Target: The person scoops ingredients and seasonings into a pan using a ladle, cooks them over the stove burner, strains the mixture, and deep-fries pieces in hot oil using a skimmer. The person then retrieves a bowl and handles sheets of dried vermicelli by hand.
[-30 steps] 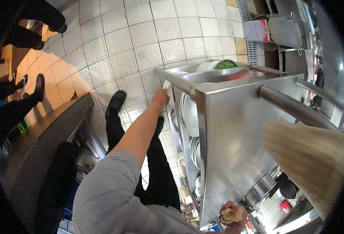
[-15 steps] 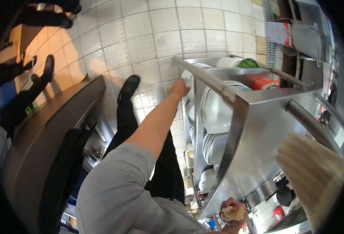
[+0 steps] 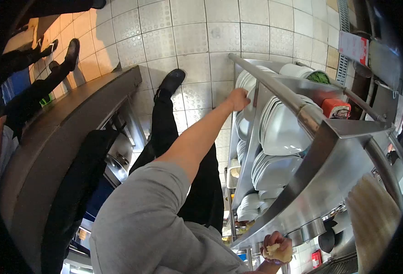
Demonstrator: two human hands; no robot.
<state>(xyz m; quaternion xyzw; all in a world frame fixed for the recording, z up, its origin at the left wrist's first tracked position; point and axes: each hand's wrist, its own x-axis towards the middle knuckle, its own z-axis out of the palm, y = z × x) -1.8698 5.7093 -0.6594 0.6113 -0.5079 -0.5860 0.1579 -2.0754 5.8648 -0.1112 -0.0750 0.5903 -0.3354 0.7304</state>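
Observation:
My left hand (image 3: 238, 99) reaches out on a bent arm to the side of the metal shelf unit (image 3: 297, 182). Its fingers are curled closed beside a stack of white plates (image 3: 249, 78); what they grip, if anything, is hidden. Low on the right, my right hand (image 3: 272, 241) is wrapped round a pale yellow, torn-edged lump that looks like a piece of bread (image 3: 279, 252). More white dishes (image 3: 281, 130) and plates (image 3: 274, 172) stand stacked on edge in the unit near my left arm.
On the unit sit a white container of greens (image 3: 319, 77) and a red container (image 3: 336, 108). A striped cloth (image 3: 375, 219) hangs at right. A dark curved counter (image 3: 41, 146) runs along the left, with other people's legs (image 3: 67, 59) beyond it. Pots (image 3: 312, 229) stand lower right.
The shelf unit and both hands sit a little differently in view as my head turns, with the shelf's inside showing more. My left hand stays beside the plates; my right keeps the bread.

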